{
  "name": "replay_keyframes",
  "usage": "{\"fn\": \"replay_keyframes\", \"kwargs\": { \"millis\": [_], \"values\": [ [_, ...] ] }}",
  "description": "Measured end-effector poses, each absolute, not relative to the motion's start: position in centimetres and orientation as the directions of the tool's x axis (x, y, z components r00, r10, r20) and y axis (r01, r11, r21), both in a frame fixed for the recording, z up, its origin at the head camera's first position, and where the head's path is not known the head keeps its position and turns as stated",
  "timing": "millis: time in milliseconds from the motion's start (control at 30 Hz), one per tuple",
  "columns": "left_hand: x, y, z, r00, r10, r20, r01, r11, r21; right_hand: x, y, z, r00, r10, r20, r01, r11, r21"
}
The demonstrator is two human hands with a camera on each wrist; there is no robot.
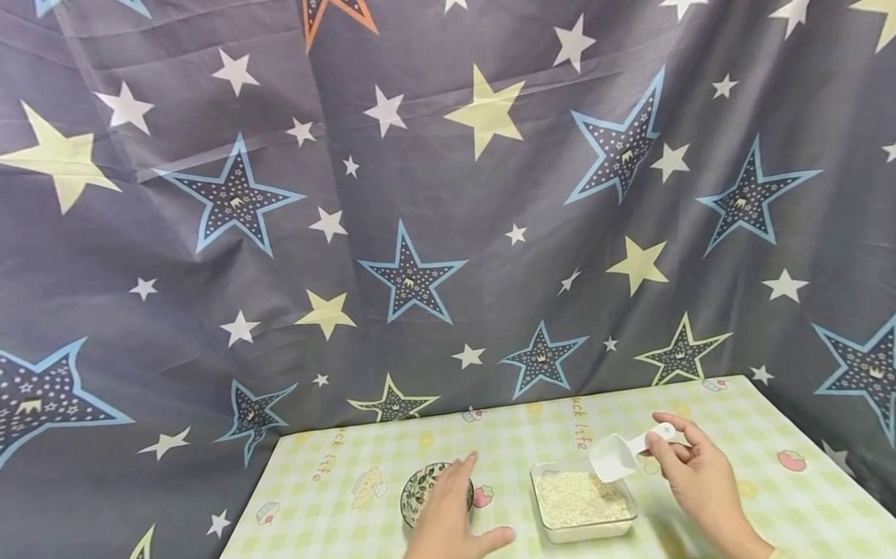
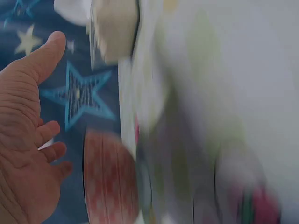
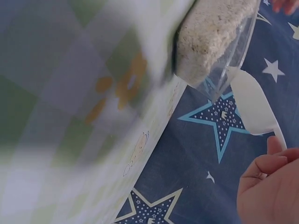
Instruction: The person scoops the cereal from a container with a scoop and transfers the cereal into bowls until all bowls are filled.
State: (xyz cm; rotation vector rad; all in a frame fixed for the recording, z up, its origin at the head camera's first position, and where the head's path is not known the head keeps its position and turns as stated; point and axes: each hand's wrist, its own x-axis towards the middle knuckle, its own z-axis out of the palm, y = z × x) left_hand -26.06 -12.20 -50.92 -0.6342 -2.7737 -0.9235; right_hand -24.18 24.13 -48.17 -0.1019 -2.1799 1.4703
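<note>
My right hand (image 1: 700, 477) pinches a white scoop (image 1: 612, 458) by its handle between thumb and fingers. The scoop's bowl (image 3: 252, 105) tilts over the back right corner of a clear rectangular container (image 1: 590, 533). Pale, coarse grain flakes (image 1: 573, 497) fill much of that container. To its left, my left hand (image 1: 447, 525) has its fingers extended and thumb spread, and overlaps a small round patterned bowl (image 1: 412, 491). From the left wrist view, the bowl's reddish outer side (image 2: 110, 179) shows beyond the fingers. The hand hides part of the bowl's inside.
A green-and-white checked cloth (image 1: 338, 518) with cartoon prints covers the table. Behind and beside the table hangs a dark grey curtain (image 1: 436, 355) with stars, close to its back edge.
</note>
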Motion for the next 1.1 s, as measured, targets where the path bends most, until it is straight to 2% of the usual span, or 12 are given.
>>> {"fn": "replay_keyframes", "kwargs": {
  "millis": [267, 667, 800, 967, 1100],
  "values": [
    [-25.8, -7.4, -51.3, -0.884, 0.422, 0.203, 0.454, 0.666, 0.593, -24.5, 23.7, -48.3, -0.857, 0.276, 0.435, -0.257, 0.504, -0.825],
    [-26.6, -5.5, -51.6, -0.893, 0.425, 0.148, 0.422, 0.677, 0.603, -24.4, 23.7, -48.7, -0.83, 0.259, 0.494, -0.279, 0.575, -0.769],
    [-26.7, -5.3, -51.7, -0.898, 0.418, 0.135, 0.409, 0.682, 0.606, -24.4, 23.6, -48.7, -0.8, 0.205, 0.565, -0.344, 0.615, -0.71],
    [-27.0, -5.2, -51.9, -0.902, 0.412, 0.134, 0.399, 0.672, 0.624, -24.4, 23.2, -48.5, -0.733, 0.094, 0.673, -0.452, 0.673, -0.586],
    [-27.1, -5.0, -52.0, -0.901, 0.414, 0.132, 0.4, 0.669, 0.626, -24.3, 22.7, -48.3, -0.697, 0.022, 0.716, -0.487, 0.719, -0.496]
  ]
}}
